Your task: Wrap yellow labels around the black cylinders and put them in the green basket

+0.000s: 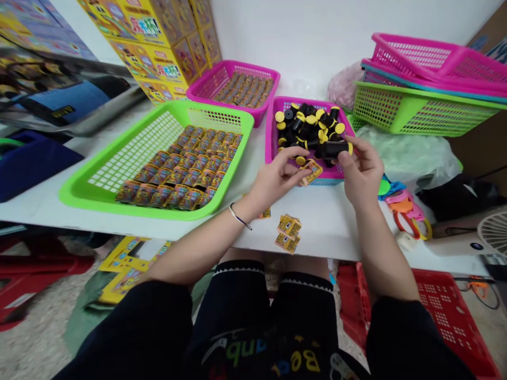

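Observation:
My left hand [282, 177] pinches a small yellow printed card [311, 172] at the front edge of a pink basket [270, 142]. My right hand [361, 169] grips a black cylinder with a yellow cap [336, 150], just above that basket. Many loose black pieces with yellow caps [311, 120] fill the basket. On the white table below my hands lie small stacks of yellow cards [289, 226]. To the left, a green basket [158, 212] holds rows of wrapped cylinders [190, 169].
Behind are another pink basket [257, 111] of wrapped cylinders and stacked yellow boxes [154, 47]. At right stand stacked baskets [420, 108], a plastic bag [415, 158], colourful bands [404, 208] and a white fan [493, 232]. Red crates [447, 311] are below the table.

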{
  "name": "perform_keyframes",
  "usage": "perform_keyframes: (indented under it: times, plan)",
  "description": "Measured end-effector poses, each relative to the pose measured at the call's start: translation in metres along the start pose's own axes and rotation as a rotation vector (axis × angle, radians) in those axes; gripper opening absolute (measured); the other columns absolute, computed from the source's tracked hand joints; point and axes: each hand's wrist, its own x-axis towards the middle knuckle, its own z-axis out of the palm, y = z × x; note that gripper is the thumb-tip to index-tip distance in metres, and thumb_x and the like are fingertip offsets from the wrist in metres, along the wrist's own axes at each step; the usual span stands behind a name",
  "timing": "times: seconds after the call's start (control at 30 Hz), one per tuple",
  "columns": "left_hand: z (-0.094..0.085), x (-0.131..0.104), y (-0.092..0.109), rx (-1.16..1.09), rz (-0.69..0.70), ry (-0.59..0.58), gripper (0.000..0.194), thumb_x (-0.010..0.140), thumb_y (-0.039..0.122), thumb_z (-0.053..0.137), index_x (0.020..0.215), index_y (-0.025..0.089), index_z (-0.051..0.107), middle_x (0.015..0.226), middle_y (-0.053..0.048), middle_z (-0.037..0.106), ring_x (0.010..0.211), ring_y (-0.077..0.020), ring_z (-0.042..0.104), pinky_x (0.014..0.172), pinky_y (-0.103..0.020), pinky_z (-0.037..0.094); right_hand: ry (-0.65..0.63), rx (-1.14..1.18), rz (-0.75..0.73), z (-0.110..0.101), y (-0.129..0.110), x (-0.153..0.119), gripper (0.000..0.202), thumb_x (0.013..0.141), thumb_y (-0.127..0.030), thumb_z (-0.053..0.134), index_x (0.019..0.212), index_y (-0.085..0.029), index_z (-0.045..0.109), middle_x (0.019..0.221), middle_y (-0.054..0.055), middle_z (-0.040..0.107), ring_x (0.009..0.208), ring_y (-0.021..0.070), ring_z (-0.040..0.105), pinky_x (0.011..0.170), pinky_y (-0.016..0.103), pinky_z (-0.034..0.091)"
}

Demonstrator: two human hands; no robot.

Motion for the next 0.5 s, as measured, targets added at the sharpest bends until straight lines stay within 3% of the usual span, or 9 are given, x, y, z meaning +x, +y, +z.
perform_keyframes:
  times: [0.13, 0.3, 0.5]
  plan:
    - [-0.004, -0.005, -0.001, 0.165, 0.122, -0.049, 0.049, 0.099, 0.046, 0.055, 0.139, 0.019, 0.045, 0.073, 0.004, 0.070, 0.073, -0.0115, 0.071, 0.072, -0.021, 0.053, -0.010, -0.034, 0.102, 0.002, -0.008, -0.001, 0.050, 0.087, -0.069, 0.059, 0.120, -0.032, 0.066, 0.107, 0.002, 0.072, 0.093, 0.0200, 0.074, 0.078, 0.037, 0.067]
    - [-0.005, -0.005, -0.004, 0.211, 0.104, -0.097, 0.054, 0.101, 0.052, 0.048, 0.145, 0.021, 0.040, 0.071, 0.004, 0.066, 0.066, -0.0135, 0.069, 0.071, -0.026, 0.056, -0.069, -0.127, 0.149, -0.001, -0.014, -0.002, 0.061, 0.085, -0.078, 0.052, 0.121, -0.030, 0.068, 0.111, 0.006, 0.072, 0.097, 0.0233, 0.073, 0.078, 0.040, 0.066]
    - [-0.008, -0.008, -0.001, 0.160, 0.088, -0.018, 0.055, 0.102, 0.045, 0.050, 0.150, 0.025, 0.035, 0.107, -0.006, 0.075, 0.101, -0.0192, 0.075, 0.095, -0.036, 0.059, -0.202, -0.137, 0.077, -0.003, -0.013, -0.003, 0.056, 0.085, -0.074, 0.056, 0.119, -0.030, 0.068, 0.117, 0.005, 0.069, 0.103, 0.0217, 0.072, 0.086, 0.039, 0.064]
